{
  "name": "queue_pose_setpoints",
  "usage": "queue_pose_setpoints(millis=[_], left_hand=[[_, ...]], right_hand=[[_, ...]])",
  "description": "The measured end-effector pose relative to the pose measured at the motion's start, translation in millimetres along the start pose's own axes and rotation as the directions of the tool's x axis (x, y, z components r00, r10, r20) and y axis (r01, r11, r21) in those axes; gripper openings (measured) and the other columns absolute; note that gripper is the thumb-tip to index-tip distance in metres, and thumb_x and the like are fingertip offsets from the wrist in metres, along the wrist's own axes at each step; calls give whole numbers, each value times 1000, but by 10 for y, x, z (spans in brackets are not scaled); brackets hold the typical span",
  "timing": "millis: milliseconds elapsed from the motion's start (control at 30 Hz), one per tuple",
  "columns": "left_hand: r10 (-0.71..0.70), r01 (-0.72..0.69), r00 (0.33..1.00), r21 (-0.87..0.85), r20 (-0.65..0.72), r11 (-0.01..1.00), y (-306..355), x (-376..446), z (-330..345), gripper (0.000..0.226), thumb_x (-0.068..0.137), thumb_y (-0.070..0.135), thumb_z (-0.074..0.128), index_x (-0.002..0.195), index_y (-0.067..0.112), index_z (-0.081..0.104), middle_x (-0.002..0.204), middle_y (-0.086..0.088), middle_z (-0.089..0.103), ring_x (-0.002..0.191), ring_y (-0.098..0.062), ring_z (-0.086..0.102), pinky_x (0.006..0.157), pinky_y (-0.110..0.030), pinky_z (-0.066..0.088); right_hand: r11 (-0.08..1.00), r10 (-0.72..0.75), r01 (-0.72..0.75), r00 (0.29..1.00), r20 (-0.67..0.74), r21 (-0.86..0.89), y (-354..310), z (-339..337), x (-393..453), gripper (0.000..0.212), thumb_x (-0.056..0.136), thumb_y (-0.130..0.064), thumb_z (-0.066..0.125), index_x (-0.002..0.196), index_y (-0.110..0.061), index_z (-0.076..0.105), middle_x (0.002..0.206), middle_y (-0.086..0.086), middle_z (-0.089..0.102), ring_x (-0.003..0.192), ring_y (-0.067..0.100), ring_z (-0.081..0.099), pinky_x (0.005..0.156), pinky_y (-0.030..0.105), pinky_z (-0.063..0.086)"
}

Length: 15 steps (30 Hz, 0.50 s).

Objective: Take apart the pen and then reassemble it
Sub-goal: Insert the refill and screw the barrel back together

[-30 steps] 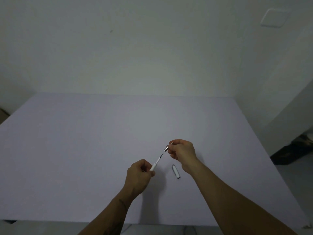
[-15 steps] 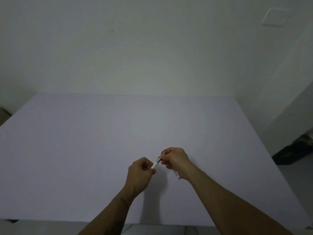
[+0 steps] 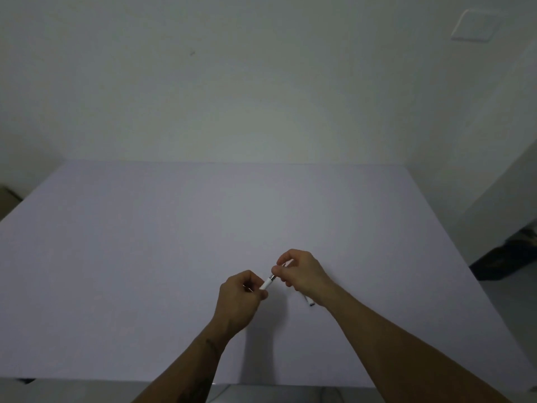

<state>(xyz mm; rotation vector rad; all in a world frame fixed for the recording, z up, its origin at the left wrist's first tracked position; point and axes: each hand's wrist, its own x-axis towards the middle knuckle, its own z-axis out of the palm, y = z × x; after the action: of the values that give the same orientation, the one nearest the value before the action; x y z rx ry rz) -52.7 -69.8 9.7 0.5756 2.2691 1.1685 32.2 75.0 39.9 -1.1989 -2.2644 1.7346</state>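
left hand (image 3: pixel 239 298): closed around white pen barrel (image 3: pixel 266 284), held above the table (image 3: pixel 145 257) | right hand (image 3: pixel 302 271): fingertips pinched on the metal tip piece (image 3: pixel 273 276) at the barrel's upper end | pen cap (image 3: pixel 309 301): lay on table, partly hidden under right wrist

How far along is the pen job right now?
Disassembly looks done: a loose white cap lies on the table, partly hidden by the right wrist. In hand: the left hand grips the white barrel while the right hand holds the metal tip section at its end, apparently fitting it on. Left: seat that joint, then refit the cap.
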Motion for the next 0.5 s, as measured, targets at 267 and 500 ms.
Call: queue_pose_setpoints(millis=[267,500], left_hand=[[11,-11,1000,-2,8,1000,35,-1,-20,11,77,9,77,74,16,69,69,-1,64,59,-15,56,55,-24,47],[28,-28,1000,-33,10,999,110,-28,2,9,80,10,75,77,13,67,69,-4,63,60,-15,55,56,-23,45]], right_hand=[[1000,-24,25,997,69,-6,-21,-112,7,7,82,-9,71,85,-12,76,80,12,73,69,15,64,62,28,51],[990,-32,26,999,41,138,10,-33,-14,15,82,-19,73,97,-16,70,85,7,72,70,16,63,57,26,49]])
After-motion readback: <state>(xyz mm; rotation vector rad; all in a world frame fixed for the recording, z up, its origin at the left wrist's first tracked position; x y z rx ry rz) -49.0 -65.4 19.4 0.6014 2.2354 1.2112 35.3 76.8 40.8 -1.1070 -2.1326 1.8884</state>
